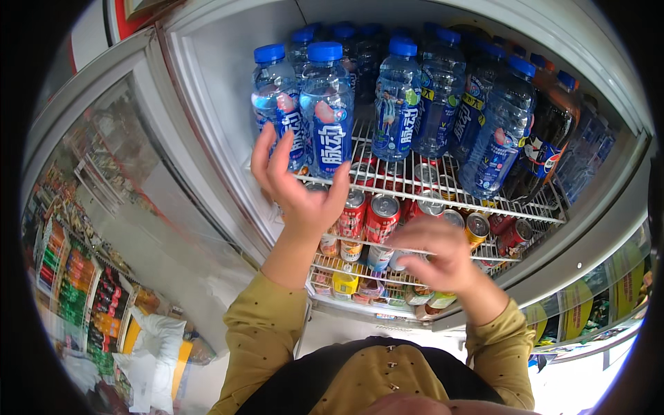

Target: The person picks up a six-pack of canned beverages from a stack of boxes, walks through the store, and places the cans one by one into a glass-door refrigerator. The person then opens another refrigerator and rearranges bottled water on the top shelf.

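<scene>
My left hand is raised with its fingers spread, right in front of two clear drink bottles with blue caps and blue labels. One is the front bottle; the other bottle stands upright just left of it. The fingers overlap the lower part of these bottles in view; whether they touch cannot be made out. Nothing shows in the palm. Lower and to the right, my right hand hovers before the shelf of cans, slightly blurred, fingers stretched leftward and thumb apart, holding nothing visible. A red can stands near its fingertips.
More blue-capped bottles and a dark cola bottle share the white wire shelf. Beneath are cans and small packs, including a yellow pack. A glass door swings out at left; a door frame borders the right.
</scene>
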`<state>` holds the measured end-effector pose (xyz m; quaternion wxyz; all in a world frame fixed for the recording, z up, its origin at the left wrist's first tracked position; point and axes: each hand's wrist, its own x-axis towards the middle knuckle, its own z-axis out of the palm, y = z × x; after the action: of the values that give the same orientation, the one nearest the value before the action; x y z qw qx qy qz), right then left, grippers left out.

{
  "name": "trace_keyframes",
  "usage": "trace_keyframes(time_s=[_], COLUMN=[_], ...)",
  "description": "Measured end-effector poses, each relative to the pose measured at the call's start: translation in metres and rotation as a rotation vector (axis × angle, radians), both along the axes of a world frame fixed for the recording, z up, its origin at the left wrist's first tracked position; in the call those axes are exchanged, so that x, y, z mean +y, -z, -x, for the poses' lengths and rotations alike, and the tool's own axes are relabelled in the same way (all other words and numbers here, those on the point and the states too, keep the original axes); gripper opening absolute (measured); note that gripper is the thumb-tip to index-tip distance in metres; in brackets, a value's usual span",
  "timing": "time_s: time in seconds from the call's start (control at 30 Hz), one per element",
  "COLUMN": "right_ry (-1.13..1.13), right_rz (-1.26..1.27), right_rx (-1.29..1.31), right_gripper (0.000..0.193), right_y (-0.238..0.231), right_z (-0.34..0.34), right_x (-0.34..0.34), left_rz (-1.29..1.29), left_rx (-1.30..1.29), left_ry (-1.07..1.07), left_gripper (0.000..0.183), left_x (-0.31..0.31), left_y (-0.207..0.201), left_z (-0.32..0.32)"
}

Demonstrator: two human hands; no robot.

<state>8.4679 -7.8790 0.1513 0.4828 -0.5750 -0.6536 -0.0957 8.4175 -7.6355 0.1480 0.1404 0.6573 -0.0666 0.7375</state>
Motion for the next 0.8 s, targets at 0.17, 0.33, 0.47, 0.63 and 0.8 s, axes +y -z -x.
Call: trace_keyframes(time_s=[0.17, 0.33, 0.47, 0.63, 0.8], right_ry=[0.134, 0.199, 0.052, -0.182, -0.211], right_rz=[-0.011, 0.116, 0.239, 0.241, 0.241], right_rx=[0.192, 0.258, 0.619, 0.865, 0.816], right_gripper=[0.031, 0.062, 0.101, 0.089, 0.087], right_y=[-0.051, -0.05, -0.038, -0.038, -0.038], right_z=[-0.025, -0.043, -0.056, -0.053, -0.053], right_x=[0.025, 0.071, 0.108, 0.138, 0.149], left_rz=[0.027, 0.082, 0.136, 0.169, 0.249], left_rx=[0.007, 0.046, 0.064, 0.174, 0.189], left_ry=[-0.206, -0.204, -0.212, -0.234, -0.234], left_gripper=[0.102, 0.111, 0.111, 0.109, 0.106], left_x=[0.006, 0.007, 0.005, 0.009, 0.011], left_y=[-0.016, -0.016, -0.017, -0.021, -0.024], left_z=[-0.03, -0.033, -0.029, -0.024, -0.026])
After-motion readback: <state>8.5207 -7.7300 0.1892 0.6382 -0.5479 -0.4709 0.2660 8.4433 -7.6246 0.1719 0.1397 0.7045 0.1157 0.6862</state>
